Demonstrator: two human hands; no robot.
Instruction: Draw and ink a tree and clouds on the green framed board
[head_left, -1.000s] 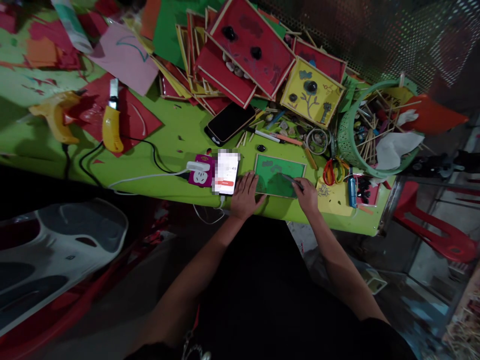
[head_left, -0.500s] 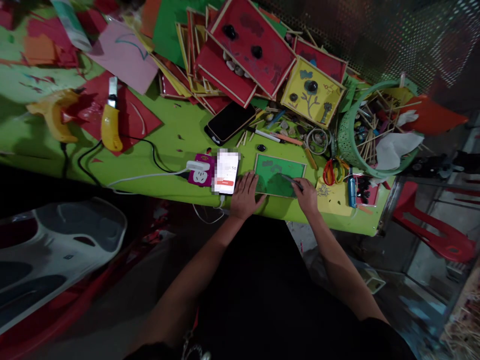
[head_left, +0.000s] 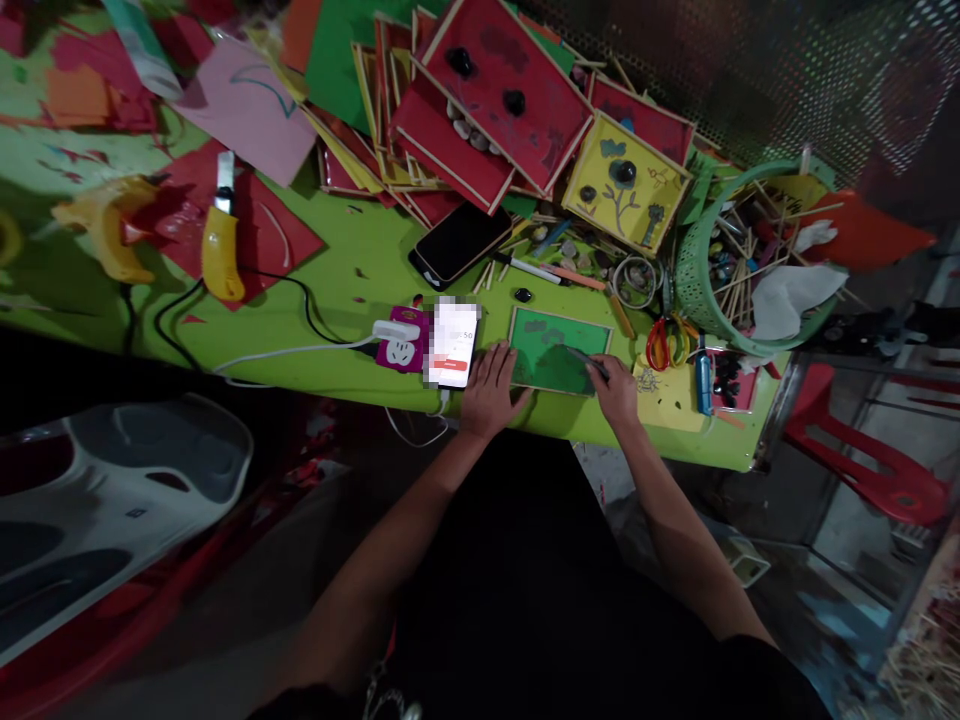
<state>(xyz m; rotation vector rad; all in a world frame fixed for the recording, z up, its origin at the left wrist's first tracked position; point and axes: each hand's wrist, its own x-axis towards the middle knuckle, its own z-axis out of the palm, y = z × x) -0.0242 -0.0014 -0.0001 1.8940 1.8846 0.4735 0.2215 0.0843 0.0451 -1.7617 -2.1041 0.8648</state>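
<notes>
A green panel (head_left: 551, 365) with thin wooden edging lies near the table's front edge, with grey cloud-like shapes drawn on it. My right hand (head_left: 617, 391) is closed around a dark pen (head_left: 585, 358), whose tip is over the middle of the panel. Flat at the panel's left edge rests my left hand (head_left: 489, 392), fingers apart and holding nothing. Just left of it is a lit phone (head_left: 456, 345) with a white cable. A black stone (head_left: 523, 295) sits above the panel.
Framed red panels (head_left: 502, 95) and a yellow one (head_left: 626, 183) are piled at the back. A green basket (head_left: 690, 275) of sticks stands right, near scissors (head_left: 658, 345). Purple socket block (head_left: 403, 352), dark phone (head_left: 461, 245) and yellow-handled tool (head_left: 221, 255) lie left.
My right hand has shifted very slightly to the right with the pen. My left hand and the panel stay in place. A yellow shape now shows at the far left edge.
</notes>
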